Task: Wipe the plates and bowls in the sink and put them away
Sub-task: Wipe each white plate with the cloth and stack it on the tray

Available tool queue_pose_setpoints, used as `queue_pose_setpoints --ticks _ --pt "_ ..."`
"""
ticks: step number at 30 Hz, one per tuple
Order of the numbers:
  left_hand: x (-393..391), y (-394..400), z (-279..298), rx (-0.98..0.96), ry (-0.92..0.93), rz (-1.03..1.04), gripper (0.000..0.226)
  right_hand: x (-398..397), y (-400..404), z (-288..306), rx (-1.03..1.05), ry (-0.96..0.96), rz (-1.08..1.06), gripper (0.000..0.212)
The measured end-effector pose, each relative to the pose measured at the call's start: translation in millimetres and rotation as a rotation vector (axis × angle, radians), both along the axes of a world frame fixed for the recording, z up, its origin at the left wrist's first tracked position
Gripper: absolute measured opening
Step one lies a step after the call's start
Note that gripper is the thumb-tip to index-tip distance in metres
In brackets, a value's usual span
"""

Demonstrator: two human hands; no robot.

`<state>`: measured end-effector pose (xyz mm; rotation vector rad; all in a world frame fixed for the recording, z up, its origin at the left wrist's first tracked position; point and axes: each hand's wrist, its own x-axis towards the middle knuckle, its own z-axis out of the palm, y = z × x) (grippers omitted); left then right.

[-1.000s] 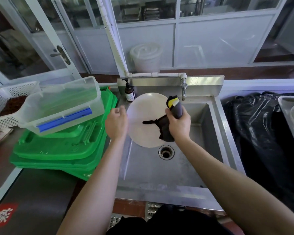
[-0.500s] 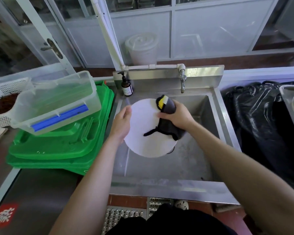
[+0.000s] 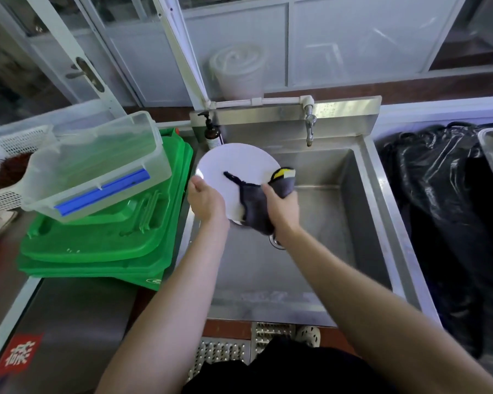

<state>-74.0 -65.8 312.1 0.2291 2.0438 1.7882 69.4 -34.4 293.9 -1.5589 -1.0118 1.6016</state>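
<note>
Left hand [image 3: 207,201] has its grip curled round the lower left rim of the white plate [image 3: 234,166], and the right hand [image 3: 282,207] is bunched tight on a dark cloth [image 3: 255,206] pressed on the plate's lower right. Plate's tilted up over the steel sink [image 3: 350,211], mid-frame, just below the soap bottle [image 3: 212,135]. Green lids [image 3: 103,237] and a clear tub [image 3: 97,166] sit on the bench at left, with black bags [image 3: 444,194] on the right.

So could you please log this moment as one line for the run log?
wiping | left hand holds white plate | right hand presses dark cloth | over sink
</note>
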Motion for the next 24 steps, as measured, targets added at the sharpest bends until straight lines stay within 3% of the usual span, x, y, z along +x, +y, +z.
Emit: queue_pose_setpoints --ticks 2,4,7,9,12,13,15,18,22,24 --pt "7 2 -2 0.06 -0.067 0.062 0.05 -8 -31 -10 -0.058 0.155 0.067 0.058" --pt "-5 0 -8 0.054 -0.078 0.079 0.05 3 -45 -19 -0.042 0.179 0.206 0.053" --pt "-33 -8 -20 0.011 -0.022 0.042 0.046 44 -18 -22 0.002 -0.101 0.317 0.035" --pt "-34 -17 -21 -0.026 0.017 -0.016 0.041 68 11 -11 0.122 -0.373 0.203 0.032" --pt "-13 -29 -16 -0.047 0.066 -0.128 0.042 61 44 20 0.44 -0.428 0.045 0.024" --pt "-4 -28 -15 -0.062 0.083 -0.164 0.043 49 49 29 0.58 -0.426 0.102 0.029" --pt "11 -20 -12 -0.055 0.094 -0.188 0.039 19 54 34 0.887 -0.5 0.442 0.052" --pt "16 -5 -8 0.121 -0.121 -0.079 0.032 -5 32 22 1.02 -0.682 0.878 0.072" --pt "-8 -12 -24 0.055 -0.224 0.0 0.029 29 -13 -2 1.081 -0.575 0.977 0.063" --pt "-9 -21 -38 -0.025 -0.185 -0.037 0.029 60 -28 -17 1.056 -0.56 0.982 0.054"
